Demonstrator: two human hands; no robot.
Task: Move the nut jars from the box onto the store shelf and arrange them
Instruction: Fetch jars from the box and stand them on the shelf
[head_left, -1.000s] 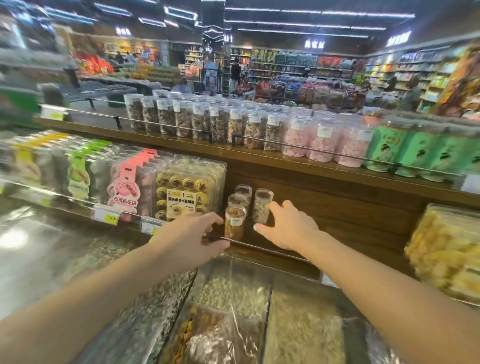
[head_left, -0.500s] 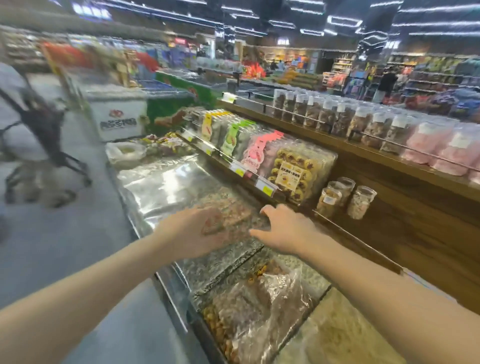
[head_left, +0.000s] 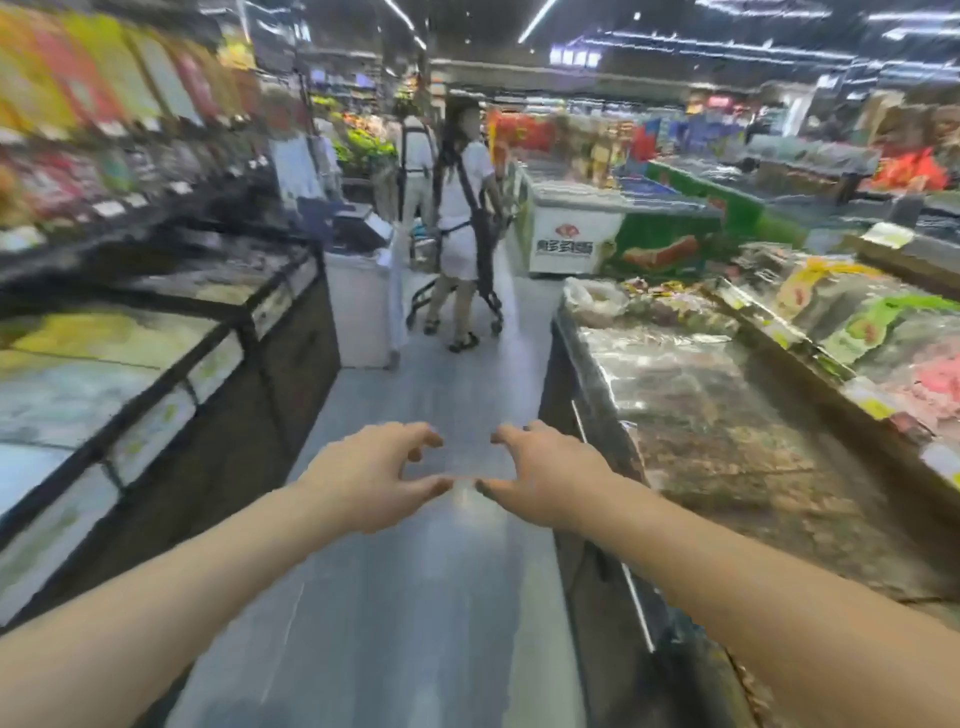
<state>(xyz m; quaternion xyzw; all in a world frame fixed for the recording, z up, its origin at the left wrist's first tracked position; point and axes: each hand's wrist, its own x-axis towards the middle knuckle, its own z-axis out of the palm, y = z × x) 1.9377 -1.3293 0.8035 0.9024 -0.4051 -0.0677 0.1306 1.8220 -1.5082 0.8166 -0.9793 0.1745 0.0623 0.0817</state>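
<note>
While a second ago my hands were reaching toward the small nut jars on the wooden shelf, they now hang over the bare grey aisle floor (head_left: 415, 597), for my head has swung left and the jars and their shelf have gone out of view; I cannot tell where the box is either. My left hand (head_left: 363, 478) and right hand (head_left: 545, 475) are stretched out in front of me, near each other but not touching, thumbs pointing inward toward one another, fingers loosely curled, and neither holds anything.

To my right the covered bulk-food counter (head_left: 727, 441) runs along the aisle, its near edge passing just under my right forearm, with a rail of packaged snacks (head_left: 857, 332) rising behind it. To my left a dark display case (head_left: 171, 374) with glass fronts lines the other side. Between the two edges the floor runs open ahead of my hands. Farther down the aisle a white bin (head_left: 363, 306) stands at the end of the left case, and a person in white (head_left: 462, 208) stands beside a cart, well apart from me. Much of the picture is blurred.
</note>
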